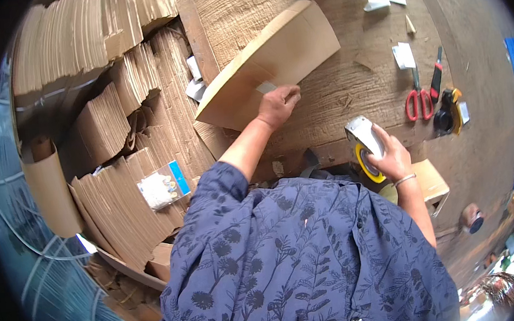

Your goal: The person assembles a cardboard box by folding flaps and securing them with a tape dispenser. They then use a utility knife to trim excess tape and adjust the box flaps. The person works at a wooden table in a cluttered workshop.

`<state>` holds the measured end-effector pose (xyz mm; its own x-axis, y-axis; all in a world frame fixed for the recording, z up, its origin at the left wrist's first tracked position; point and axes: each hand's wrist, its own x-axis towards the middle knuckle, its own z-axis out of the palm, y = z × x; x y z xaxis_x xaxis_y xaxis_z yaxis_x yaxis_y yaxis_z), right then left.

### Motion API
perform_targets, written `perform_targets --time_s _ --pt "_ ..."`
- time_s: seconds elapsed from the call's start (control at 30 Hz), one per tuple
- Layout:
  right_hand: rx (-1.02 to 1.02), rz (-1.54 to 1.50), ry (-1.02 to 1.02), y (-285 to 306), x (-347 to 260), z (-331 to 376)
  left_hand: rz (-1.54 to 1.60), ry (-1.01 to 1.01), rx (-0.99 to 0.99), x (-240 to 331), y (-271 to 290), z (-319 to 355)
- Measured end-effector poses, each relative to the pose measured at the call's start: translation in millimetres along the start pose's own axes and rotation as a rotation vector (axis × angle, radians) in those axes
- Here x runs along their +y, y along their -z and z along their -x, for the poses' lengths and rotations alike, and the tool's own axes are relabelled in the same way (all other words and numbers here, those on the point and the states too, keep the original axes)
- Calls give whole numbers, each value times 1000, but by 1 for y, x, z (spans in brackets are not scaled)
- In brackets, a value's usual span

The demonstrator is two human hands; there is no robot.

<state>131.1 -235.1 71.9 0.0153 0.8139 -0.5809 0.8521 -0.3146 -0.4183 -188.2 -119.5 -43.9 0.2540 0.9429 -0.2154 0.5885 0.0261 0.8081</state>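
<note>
The folded cardboard box (270, 64) lies flat on the wooden table (360, 78), its long axis running from about 8 o'clock up to 2 o'clock across the upper middle of the view. The left hand (278, 105) rests on its near edge, at roughly 6 o'clock from the box's centre, fingers curled down and pressing on a short strip of tape (266, 87) at the seam; it pins the box flat and does not grip it.

The right hand (391, 158) sits well apart, at about 4 o'clock from the box, closed around the handle of a tape dispenser (364, 145) with a yellow roll. The dispenser is raised off the table near the person's chest, close to the table's front edge. So the left hand is the one on the box, and the box lies up and to the left of the dispenser, toward 10 o'clock from it.

Off at 3 o'clock from the box lie red-handled scissors (418, 100) and, just beside them, a yellow and black tape measure (448, 113). At 9 o'clock, stacks of flattened cartons (119, 197) are piled beside the table, with 1 small clear packet (161, 187) lying on top.
</note>
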Motion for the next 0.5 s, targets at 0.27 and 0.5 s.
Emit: perform_targets --time_s 0.27,0.5 --pt "202 -257 18 10 13 6 -628 97 -99 19 102 -54" --pt "486 -618 131 27 10 6 -689 52 -115 79 37 6"
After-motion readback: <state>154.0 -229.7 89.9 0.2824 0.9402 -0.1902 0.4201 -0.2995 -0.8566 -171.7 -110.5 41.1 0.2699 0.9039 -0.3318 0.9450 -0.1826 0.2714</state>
